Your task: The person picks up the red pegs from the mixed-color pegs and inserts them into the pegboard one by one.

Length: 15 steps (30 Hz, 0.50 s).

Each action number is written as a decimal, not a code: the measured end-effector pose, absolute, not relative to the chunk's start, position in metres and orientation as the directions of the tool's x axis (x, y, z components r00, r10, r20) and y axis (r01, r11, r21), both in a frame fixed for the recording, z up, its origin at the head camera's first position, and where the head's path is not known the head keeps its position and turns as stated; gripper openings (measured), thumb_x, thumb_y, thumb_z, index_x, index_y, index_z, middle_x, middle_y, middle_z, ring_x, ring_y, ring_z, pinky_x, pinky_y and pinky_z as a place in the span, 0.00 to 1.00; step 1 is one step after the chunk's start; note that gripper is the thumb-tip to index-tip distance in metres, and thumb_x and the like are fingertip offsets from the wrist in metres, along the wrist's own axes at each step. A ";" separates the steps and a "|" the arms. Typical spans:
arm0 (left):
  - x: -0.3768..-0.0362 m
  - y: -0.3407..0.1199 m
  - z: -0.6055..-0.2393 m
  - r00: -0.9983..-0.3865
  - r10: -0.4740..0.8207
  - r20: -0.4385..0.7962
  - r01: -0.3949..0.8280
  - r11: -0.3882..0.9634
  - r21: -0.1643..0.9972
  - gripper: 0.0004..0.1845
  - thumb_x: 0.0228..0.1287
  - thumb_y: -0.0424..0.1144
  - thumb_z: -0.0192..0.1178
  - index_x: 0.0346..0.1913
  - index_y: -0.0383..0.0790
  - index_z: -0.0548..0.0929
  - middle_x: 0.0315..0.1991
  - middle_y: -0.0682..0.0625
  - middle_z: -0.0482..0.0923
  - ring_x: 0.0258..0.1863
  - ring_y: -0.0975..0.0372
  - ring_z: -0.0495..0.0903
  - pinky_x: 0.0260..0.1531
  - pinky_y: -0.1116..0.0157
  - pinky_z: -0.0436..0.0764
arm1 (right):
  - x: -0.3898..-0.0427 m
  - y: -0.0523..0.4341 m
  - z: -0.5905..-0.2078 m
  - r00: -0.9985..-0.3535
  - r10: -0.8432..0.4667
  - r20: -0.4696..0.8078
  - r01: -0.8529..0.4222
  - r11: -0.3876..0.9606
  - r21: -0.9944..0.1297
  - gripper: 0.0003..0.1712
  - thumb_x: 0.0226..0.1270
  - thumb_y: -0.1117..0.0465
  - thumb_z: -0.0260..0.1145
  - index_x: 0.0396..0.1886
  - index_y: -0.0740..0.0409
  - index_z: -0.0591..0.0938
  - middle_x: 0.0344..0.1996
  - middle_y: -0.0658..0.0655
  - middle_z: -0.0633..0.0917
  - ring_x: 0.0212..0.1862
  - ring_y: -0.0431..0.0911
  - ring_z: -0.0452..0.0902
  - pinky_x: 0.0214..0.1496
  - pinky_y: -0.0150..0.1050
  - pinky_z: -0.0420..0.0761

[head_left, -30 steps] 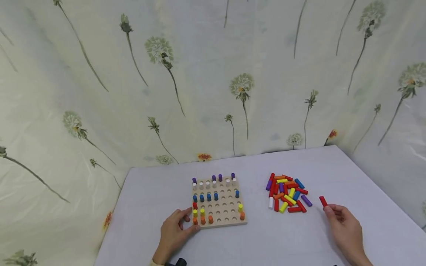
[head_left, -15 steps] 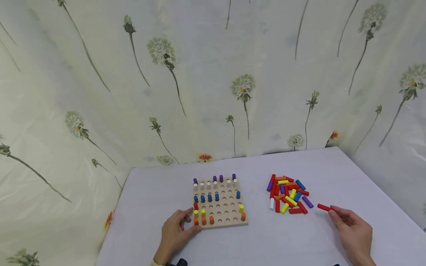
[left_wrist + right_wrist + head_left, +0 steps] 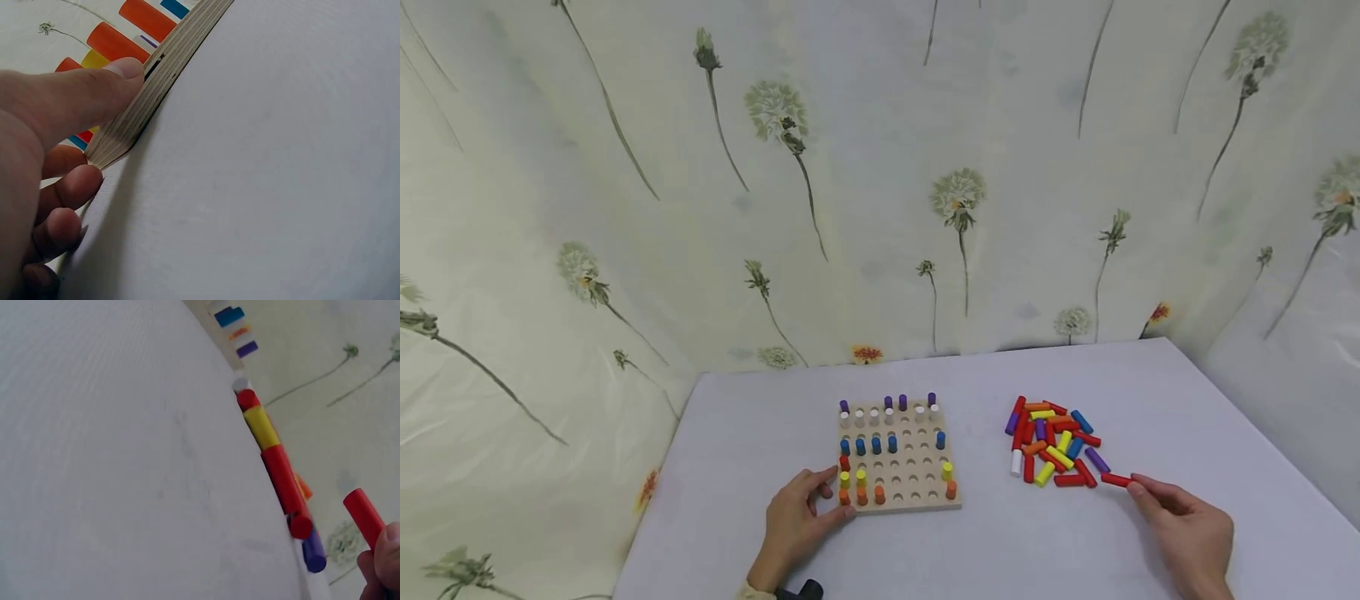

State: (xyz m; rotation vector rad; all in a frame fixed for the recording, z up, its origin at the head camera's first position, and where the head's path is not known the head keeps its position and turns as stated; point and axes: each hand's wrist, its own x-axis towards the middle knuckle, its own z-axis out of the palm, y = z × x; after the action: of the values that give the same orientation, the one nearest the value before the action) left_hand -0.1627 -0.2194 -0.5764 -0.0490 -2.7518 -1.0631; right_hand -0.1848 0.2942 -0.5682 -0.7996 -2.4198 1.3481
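Observation:
A square wooden pegboard (image 3: pixel 901 500) lies on the table with purple, white, blue, red, yellow and orange pegs standing in it. My left hand (image 3: pixel 797 525) grips its near left corner, thumb pressed on the plywood edge (image 3: pixel 156 81). To the right lies a loose pile of coloured pegs (image 3: pixel 1051 442). My right hand (image 3: pixel 1183 529) pinches one red peg (image 3: pixel 1115 480) by its end, just right of the pile; the red peg (image 3: pixel 364 517) shows at my fingertips in the right wrist view.
The white table (image 3: pixel 1015 550) ends at a floral curtain (image 3: pixel 880 167) behind and on both sides. A dark object (image 3: pixel 805 591) shows at the bottom edge by my left wrist.
My right hand has carried the red peg left and nearer, from well right of the pile to its right edge. The left hand has stayed on the board's corner.

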 end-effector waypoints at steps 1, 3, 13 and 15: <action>-0.164 -0.220 -0.576 -0.981 -0.035 0.193 0.104 0.742 0.662 0.35 0.52 0.59 0.81 0.61 0.46 0.89 0.34 0.61 0.78 0.24 0.72 0.66 0.26 0.73 0.65 | -0.186 0.289 -0.565 -0.823 0.568 -0.023 0.324 0.436 -0.840 0.22 0.75 0.52 0.71 0.58 0.64 0.88 0.39 0.55 0.94 0.31 0.21 0.71 0.33 0.18 0.73; -0.164 -0.220 -0.576 -0.981 -0.028 0.193 0.110 0.739 0.665 0.35 0.52 0.58 0.82 0.61 0.46 0.89 0.33 0.60 0.78 0.24 0.73 0.66 0.26 0.73 0.64 | -0.186 0.281 -0.558 -0.840 0.542 0.023 0.284 0.476 -0.832 0.18 0.75 0.57 0.71 0.56 0.65 0.89 0.42 0.60 0.94 0.29 0.21 0.72 0.32 0.20 0.74; -0.166 -0.221 -0.579 -0.979 -0.037 0.200 0.106 0.743 0.660 0.35 0.52 0.59 0.81 0.61 0.47 0.89 0.33 0.61 0.78 0.24 0.72 0.66 0.25 0.73 0.64 | -0.198 0.235 -0.521 -0.844 0.361 0.397 -0.083 0.643 -0.761 0.09 0.65 0.66 0.78 0.44 0.64 0.93 0.38 0.64 0.93 0.30 0.30 0.72 0.31 0.23 0.71; -0.165 -0.221 -0.579 -0.980 -0.038 0.198 0.106 0.740 0.664 0.35 0.52 0.60 0.81 0.61 0.47 0.89 0.33 0.61 0.78 0.24 0.72 0.66 0.25 0.73 0.64 | -0.199 0.226 -0.519 -0.847 0.321 0.424 -0.128 0.650 -0.749 0.09 0.63 0.67 0.79 0.43 0.63 0.93 0.36 0.63 0.93 0.30 0.31 0.71 0.31 0.23 0.71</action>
State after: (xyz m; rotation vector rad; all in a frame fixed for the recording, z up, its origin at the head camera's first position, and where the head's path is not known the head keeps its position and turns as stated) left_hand -0.1651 -0.2209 -0.5791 -0.0542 -2.7427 -1.0641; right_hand -0.1992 0.2259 -0.5186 -0.1500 -2.3354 1.1160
